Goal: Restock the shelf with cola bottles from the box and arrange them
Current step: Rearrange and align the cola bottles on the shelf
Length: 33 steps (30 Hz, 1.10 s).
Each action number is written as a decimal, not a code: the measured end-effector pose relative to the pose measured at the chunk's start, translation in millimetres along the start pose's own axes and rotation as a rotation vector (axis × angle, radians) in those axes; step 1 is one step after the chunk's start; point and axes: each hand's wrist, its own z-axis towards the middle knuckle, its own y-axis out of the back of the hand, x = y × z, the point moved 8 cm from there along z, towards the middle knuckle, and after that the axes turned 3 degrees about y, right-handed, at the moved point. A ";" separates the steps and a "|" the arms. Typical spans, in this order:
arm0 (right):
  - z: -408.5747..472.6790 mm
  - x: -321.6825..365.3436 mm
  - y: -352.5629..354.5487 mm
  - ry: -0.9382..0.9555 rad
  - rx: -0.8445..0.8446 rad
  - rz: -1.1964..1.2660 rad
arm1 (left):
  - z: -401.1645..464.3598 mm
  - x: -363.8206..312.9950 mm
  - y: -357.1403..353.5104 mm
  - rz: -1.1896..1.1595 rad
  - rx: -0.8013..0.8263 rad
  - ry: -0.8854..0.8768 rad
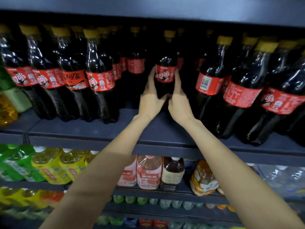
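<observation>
Both forearms reach up mid-frame; left hand (151, 98) and right hand (179, 103) clasp 1 cola bottle (165, 70) at its label, heavy, slick; hold the waist.

White Chinese characters 口可乐 are showing on the red wrap label (75, 79) of a dark plastic cola bottle left of centre. 汽水 is appearing on a neighbouring bottle's red label (101, 81). Other labels are reading too blurred to make out.

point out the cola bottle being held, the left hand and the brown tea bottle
cola bottle (165, 75), head view, red label
left hand (151, 100), head view, back of hand
brown tea bottle (173, 172), head view, pale label
</observation>
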 end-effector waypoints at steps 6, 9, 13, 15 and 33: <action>10.4 30.2 -45.2 0.122 0.125 0.077 | -24.2 0.2 55.5 0.493 -0.140 -0.102; 22.2 35.3 -60.2 0.141 0.110 0.150 | -28.2 1.5 64.1 0.505 -0.124 -0.185; 27.6 36.8 -64.7 0.162 0.087 0.192 | -29.6 6.1 63.1 0.580 -0.107 -0.195; 25.6 36.9 -66.2 0.168 0.083 0.206 | -31.0 9.4 62.6 0.638 -0.175 -0.184; 45.9 -5.3 -11.7 -0.011 -0.344 -0.267 | -33.5 20.9 50.9 0.842 -0.231 -0.350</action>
